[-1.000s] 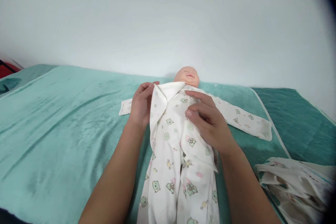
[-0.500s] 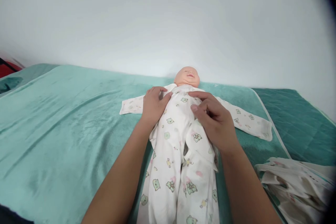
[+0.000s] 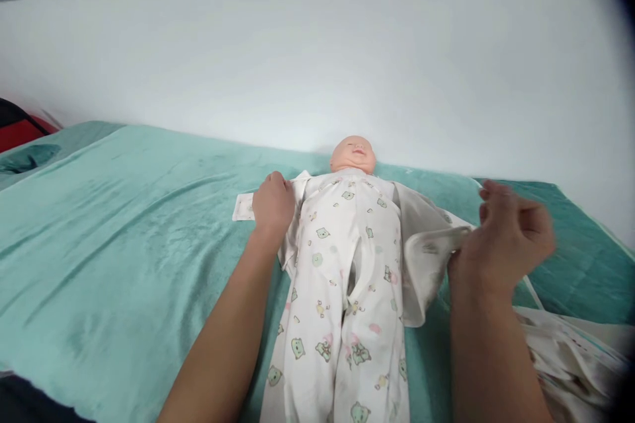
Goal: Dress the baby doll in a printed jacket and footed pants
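Trousers (image 3: 320,261) cover the doll (image 3: 353,153) to its neck; top (image 3: 421,261) open at doll's sides, not yet closed. Left hand (image 3: 274,203), beside doll's shoulder: fingers curled, grip hidden. Right hand (image 3: 506,231), farther from doll: fingers curled, grip indeterminate.

No words or numbers can be read. The white cloth baby clothes with little green bears (image 3: 315,291), in the middle of the frame, show small printed pictures. Marks on the crumpled white cloth (image 3: 570,360) at the lower right are too blurry to read.
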